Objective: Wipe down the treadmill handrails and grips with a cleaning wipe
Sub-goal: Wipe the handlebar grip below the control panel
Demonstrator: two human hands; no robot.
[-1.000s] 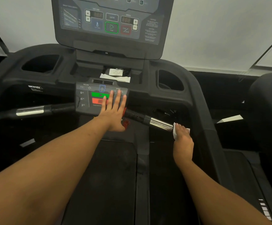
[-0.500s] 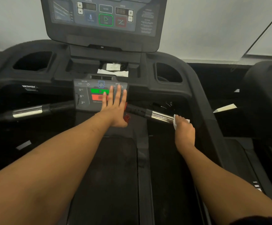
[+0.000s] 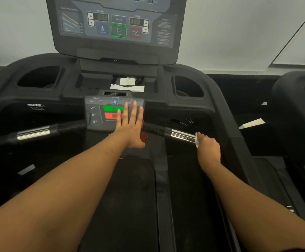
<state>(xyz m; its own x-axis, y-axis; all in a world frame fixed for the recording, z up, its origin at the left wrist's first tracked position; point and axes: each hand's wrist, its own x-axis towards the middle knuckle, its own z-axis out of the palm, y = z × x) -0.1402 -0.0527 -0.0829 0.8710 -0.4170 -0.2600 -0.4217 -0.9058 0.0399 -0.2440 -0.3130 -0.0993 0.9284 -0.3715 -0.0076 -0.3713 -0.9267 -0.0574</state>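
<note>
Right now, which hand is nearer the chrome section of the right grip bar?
Right. The right hand grips the wipe at the outer end of the chrome section; the left hand lies flat on the control panel, farther inboard.

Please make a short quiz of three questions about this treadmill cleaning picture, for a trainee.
1. True or false: the left hand lies flat on the panel.
2. What holds the wipe? A) left hand B) right hand C) nothing
3. Fill in: the wipe is at the ___ grip.
Key: 1 true; 2 B; 3 right.
</note>
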